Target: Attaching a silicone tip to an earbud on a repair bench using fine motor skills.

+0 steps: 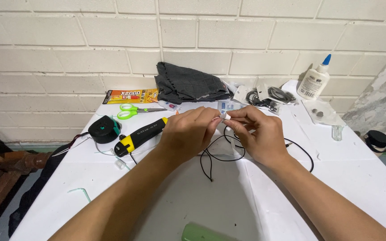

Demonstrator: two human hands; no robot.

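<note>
Centrally, small white piece point(225, 116) pinched between fingertips of both hands, held just above the table point(358, 178). Left hand point(188, 134) closed around it from the left, fingers point(208, 117) curled tight; right hand point(256, 134) meeting it from the right, thumb and forefinger gripping. Exact kind of piece too small to tell. Thin black wire point(222, 156) looped on the white table cover directly beneath the hands, trailing right past the right wrist.

Just left of the left hand, black and yellow handled tool point(139, 136) lying at a slant. Further left, round black tape measure point(105, 129). Behind these, green-handled scissors point(132, 110) and orange adhesive packet point(130, 96) near the table's back edge. Folded dark grey cloth point(188, 85) against the brick wall point(68, 53). To the right of it, clear bags of black cables point(269, 96), then white glue bottle with blue cap point(314, 80). At the near edge, green object point(202, 233), partly cut off.
</note>
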